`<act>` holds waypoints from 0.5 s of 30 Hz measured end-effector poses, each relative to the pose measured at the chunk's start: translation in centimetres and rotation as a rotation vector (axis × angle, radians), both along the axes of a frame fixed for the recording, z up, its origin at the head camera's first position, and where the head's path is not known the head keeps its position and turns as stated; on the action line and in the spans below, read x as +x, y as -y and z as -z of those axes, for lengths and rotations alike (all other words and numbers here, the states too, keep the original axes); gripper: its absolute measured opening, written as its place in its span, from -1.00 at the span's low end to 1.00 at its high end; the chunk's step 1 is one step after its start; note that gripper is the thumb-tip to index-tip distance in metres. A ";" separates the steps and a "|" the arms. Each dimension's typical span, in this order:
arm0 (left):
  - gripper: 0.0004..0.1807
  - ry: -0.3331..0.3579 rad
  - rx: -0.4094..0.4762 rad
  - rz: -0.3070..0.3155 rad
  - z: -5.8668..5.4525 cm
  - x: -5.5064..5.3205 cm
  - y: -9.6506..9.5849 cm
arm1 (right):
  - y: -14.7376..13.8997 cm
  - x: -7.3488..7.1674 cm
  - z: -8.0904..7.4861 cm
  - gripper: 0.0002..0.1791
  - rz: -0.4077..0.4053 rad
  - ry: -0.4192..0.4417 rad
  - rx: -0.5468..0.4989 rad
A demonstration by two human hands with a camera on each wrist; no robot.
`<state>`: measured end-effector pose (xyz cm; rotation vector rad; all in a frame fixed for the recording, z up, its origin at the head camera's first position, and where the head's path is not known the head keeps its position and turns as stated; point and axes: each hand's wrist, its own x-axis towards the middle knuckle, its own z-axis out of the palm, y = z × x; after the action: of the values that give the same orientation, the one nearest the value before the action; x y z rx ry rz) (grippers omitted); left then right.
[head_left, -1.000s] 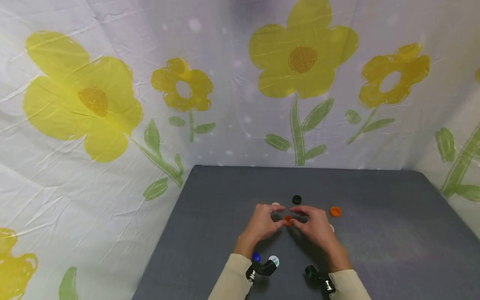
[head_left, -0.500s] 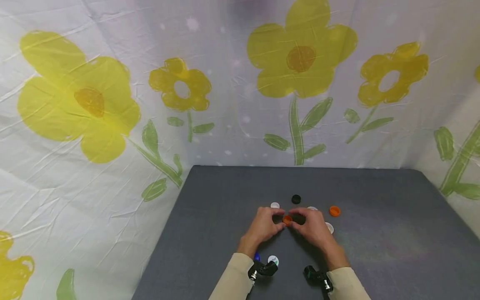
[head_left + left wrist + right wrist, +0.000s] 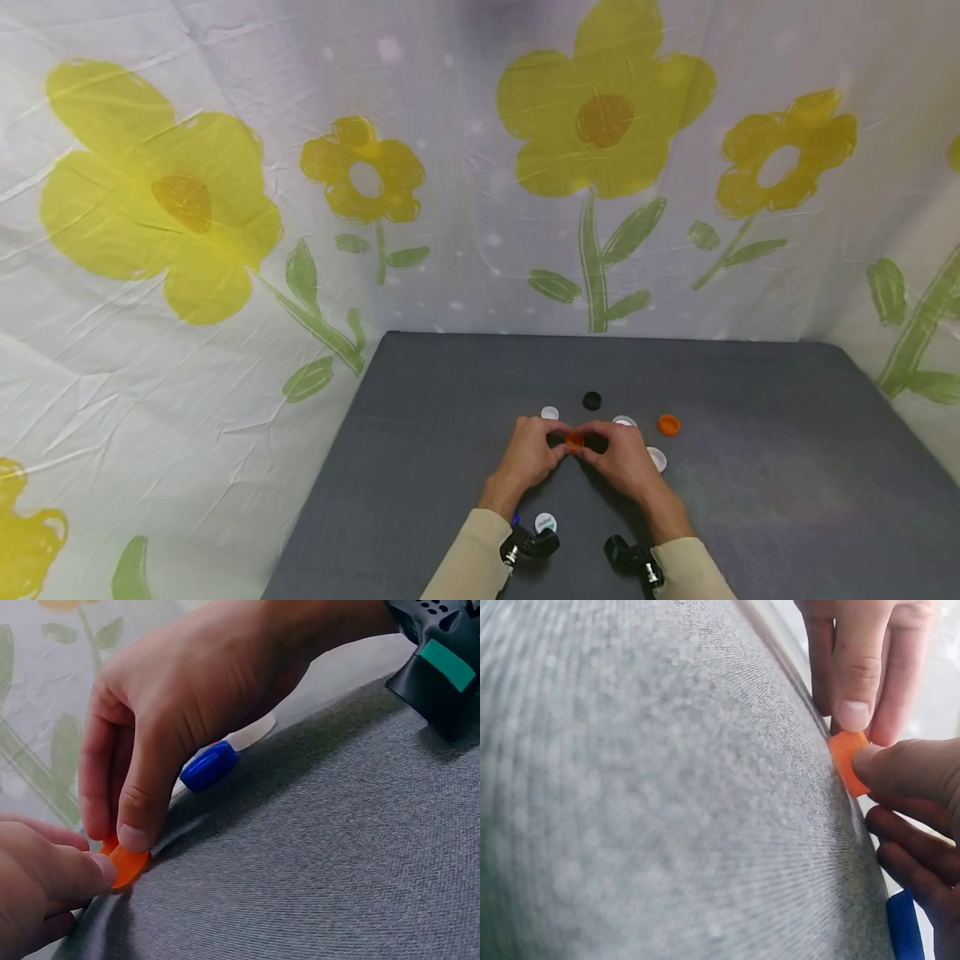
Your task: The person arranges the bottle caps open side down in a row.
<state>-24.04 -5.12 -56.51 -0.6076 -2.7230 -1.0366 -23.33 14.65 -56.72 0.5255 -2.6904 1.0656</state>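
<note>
Both hands meet at an orange bottle cap [image 3: 574,442] over the middle of the dark grey table. My left hand [image 3: 527,457] pinches its left side between thumb and fingers. On the opposite side, my right hand [image 3: 624,458] pinches it the same way. In the left wrist view, thumbs press the side of the orange cap [image 3: 129,866], which is held close to the cloth. The right wrist view shows the cap [image 3: 847,759] between both thumbs. A blue cap [image 3: 208,766] lies beyond my right hand, which hides it from the head view.
Around the hands lie a black cap [image 3: 592,401], a second orange cap [image 3: 669,425] and white caps [image 3: 550,412], [image 3: 657,459]. A printed white cap [image 3: 546,523] sits near the left wrist camera [image 3: 536,543]. The table [image 3: 420,467] ends at a flower-printed curtain [image 3: 480,250].
The fingers of both hands have drawn in from a wider spread and now pinch the orange cap. My right hand has shifted slightly left, uncovering white caps beside it.
</note>
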 end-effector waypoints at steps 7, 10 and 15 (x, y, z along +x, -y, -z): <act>-0.80 -0.072 0.019 0.016 0.0 -0.4 0.1 | -0.2 0.3 -1.0 -0.74 0.004 -0.019 -0.012; -0.79 -0.053 0.017 0.007 -1.8 0.1 0.1 | -0.2 0.4 -1.8 -0.74 0.008 -0.035 -0.024; -0.78 -0.046 0.030 0.003 -3.6 0.7 0.1 | -0.2 0.9 -3.1 -0.70 0.016 -0.051 -0.046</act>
<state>-23.37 -5.17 -52.88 -0.6226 -2.6629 -1.0481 -22.42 14.88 -53.66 0.5150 -2.6154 1.0928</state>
